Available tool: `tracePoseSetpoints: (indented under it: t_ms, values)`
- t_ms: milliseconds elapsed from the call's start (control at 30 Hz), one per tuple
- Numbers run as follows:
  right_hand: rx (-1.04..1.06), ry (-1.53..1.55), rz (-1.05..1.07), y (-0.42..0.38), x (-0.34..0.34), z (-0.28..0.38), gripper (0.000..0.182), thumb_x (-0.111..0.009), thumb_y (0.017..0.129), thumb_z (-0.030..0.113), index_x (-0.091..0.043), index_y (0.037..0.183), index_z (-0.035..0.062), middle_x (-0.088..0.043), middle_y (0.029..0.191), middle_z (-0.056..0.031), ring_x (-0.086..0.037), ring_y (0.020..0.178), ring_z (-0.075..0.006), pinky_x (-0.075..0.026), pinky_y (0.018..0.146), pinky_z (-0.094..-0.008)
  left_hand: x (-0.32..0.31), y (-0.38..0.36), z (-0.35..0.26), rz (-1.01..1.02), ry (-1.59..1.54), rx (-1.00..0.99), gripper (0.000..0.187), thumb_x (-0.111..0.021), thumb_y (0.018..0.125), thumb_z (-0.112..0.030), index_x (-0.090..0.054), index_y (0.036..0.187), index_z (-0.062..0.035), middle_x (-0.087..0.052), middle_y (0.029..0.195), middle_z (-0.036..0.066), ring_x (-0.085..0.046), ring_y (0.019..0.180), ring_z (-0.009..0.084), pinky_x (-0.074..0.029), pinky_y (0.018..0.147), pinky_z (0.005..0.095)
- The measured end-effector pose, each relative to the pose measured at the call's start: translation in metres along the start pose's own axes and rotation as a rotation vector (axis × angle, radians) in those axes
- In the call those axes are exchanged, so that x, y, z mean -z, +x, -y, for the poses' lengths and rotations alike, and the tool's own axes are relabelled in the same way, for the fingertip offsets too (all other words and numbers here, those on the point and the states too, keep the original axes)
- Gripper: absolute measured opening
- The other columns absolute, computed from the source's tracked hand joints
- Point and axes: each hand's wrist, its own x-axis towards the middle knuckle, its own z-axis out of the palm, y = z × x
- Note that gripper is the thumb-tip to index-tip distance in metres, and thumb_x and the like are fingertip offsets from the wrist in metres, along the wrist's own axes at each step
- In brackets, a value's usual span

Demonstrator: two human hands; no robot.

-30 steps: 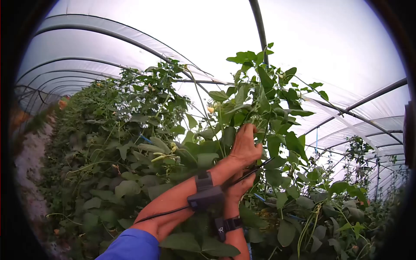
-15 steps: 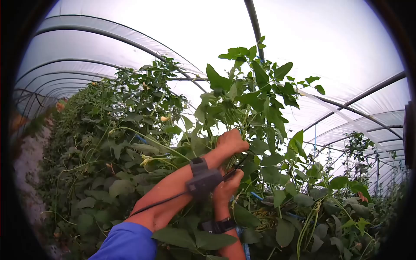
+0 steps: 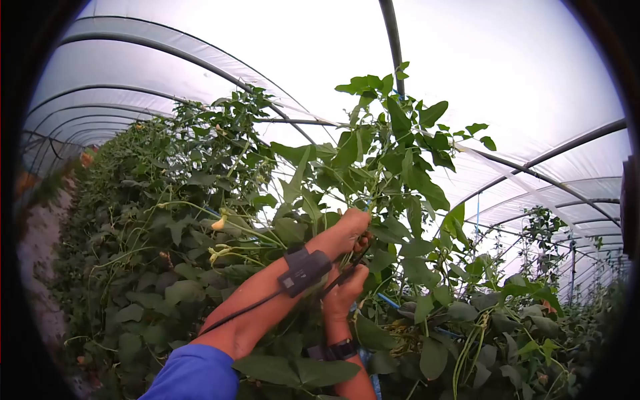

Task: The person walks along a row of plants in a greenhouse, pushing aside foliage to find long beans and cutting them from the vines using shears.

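Observation:
My left hand (image 3: 352, 228) reaches in from the lower left and is closed in a fist where the bean vine stems (image 3: 368, 193) rise into a leafy top. Its fingers seem wrapped round these stems, largely hidden behind the fist. Just below it, my right hand (image 3: 345, 291) is closed too; what it grips is hidden by the fingers and leaves. A thin dark strip (image 3: 347, 272) passes between the two hands. Both wrists wear dark straps, and a black box (image 3: 305, 272) with a cable sits on the left one.
Dense bean foliage (image 3: 147, 267) fills the left, with pale yellow flowers (image 3: 219, 223) near my left forearm. Long green pods (image 3: 477, 353) hang at lower right. Blue twine (image 3: 388, 301) runs through the leaves. Metal hoops (image 3: 393, 40) hold a plastic cover overhead. A path (image 3: 43, 267) runs along the far left.
My left fist has dropped slightly and turned, now showing curled fingers. My right hand has shifted a little left and down. Leaves around the stems have moved.

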Motion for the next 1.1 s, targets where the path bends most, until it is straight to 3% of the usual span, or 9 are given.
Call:
tracePoseSetpoints:
  t_ms: [100,200,400,533,733,867,933,1067,1100]
  values:
    - [-0.042,0.067,0.057,-0.002,0.008,0.008,0.03,-0.066,0.079,0.01,-0.042,0.094,-0.0001,-0.046,0.082,-0.008,-0.046,0.075,-0.0178,-0.041,0.07,-0.0298,0.003,-0.011,0.007,0.022,-0.024,-0.131,0.017,-0.047,0.088,-0.025,-0.045,0.082,-0.0093,-0.045,0.06,0.002,-0.032,0.041,0.0097,-0.022,0.038,0.0256]
    - [-0.051,0.146,0.122,-0.006,0.017,0.006,0.028,-0.065,0.08,0.008,-0.043,0.094,-0.0004,-0.046,0.082,-0.0064,-0.046,0.075,-0.0172,-0.041,0.071,-0.0299,0.008,-0.013,0.011,0.019,-0.105,-0.155,0.017,-0.046,0.088,-0.025,-0.045,0.079,-0.0099,-0.043,0.06,0.0,-0.031,0.04,0.0088,-0.022,0.038,0.0252]
    - [-0.192,0.28,0.107,0.007,0.041,0.025,0.022,-0.062,0.08,0.007,-0.045,0.092,-0.0001,-0.061,0.093,-0.0118,-0.053,0.083,-0.0145,-0.042,0.076,-0.0273,0.015,-0.017,0.025,0.188,-0.317,-0.281,0.015,-0.047,0.089,-0.021,-0.053,0.083,-0.0091,-0.044,0.061,-0.001,-0.033,0.041,0.0077,-0.022,0.036,0.0243]
    - [0.04,0.053,-0.105,0.026,0.052,0.049,0.02,-0.059,0.085,0.01,-0.047,0.093,-0.0035,-0.061,0.088,-0.0132,-0.059,0.08,-0.016,-0.046,0.075,-0.0277,0.013,-0.032,0.026,0.2,-0.411,-0.32,0.018,-0.046,0.092,-0.021,-0.045,0.077,-0.0121,-0.038,0.056,-0.004,-0.029,0.04,0.0068,-0.019,0.036,0.0239]
    - [0.046,0.11,-0.05,0.104,0.044,0.066,0.019,-0.06,0.086,0.011,-0.044,0.085,-0.0002,-0.059,0.083,-0.01,-0.053,0.073,-0.0123,-0.044,0.069,-0.0257,0.001,-0.036,0.044,0.18,-0.633,-0.385,0.013,-0.048,0.091,-0.02,-0.053,0.085,-0.0097,-0.042,0.06,-0.002,-0.033,0.039,0.0076,-0.022,0.034,0.0238]
    - [-0.117,-0.3,0.034,0.157,0.012,0.036,0.036,-0.071,0.078,0.025,-0.051,0.088,-0.0037,-0.06,0.076,-0.0088,-0.054,0.066,-0.0163,-0.044,0.061,-0.0316,-0.008,-0.042,0.052,0.106,-0.596,-0.506,0.01,-0.049,0.091,-0.018,-0.049,0.084,-0.0112,-0.042,0.059,-0.003,-0.034,0.038,0.0072,-0.024,0.035,0.0225]
    - [-0.159,-0.14,0.105,0.178,-0.002,-0.018,0.038,-0.074,0.074,0.025,-0.055,0.085,-0.0049,-0.061,0.078,-0.0104,-0.055,0.066,-0.0171,-0.045,0.061,-0.0328,-0.008,-0.049,0.053,0.047,-0.572,-0.467,0.009,-0.048,0.091,-0.017,-0.051,0.086,-0.0104,-0.043,0.06,-0.003,-0.034,0.038,0.0073,-0.025,0.034,0.0236]
    - [-0.356,-0.199,0.235,0.184,-0.019,-0.008,0.044,-0.077,0.069,0.031,-0.058,0.083,-0.0063,-0.063,0.079,-0.0122,-0.057,0.066,-0.019,-0.046,0.062,-0.0337,-0.006,-0.046,0.071,0.036,-0.533,-0.503,0.015,-0.049,0.091,-0.016,-0.055,0.096,-0.0034,-0.048,0.064,-0.002,-0.044,0.051,0.0069,-0.036,0.044,0.0227]
    - [-0.314,-0.272,0.237,0.182,-0.019,0.002,0.047,-0.077,0.068,0.035,-0.06,0.082,-0.0064,-0.063,0.078,-0.0129,-0.058,0.067,-0.0203,-0.046,0.063,-0.0339,-0.005,-0.036,0.079,-0.06,-0.36,-0.639,0.022,-0.049,0.091,-0.016,-0.055,0.103,0.0015,-0.052,0.068,0.0,-0.048,0.059,0.007,-0.039,0.05,0.0223]
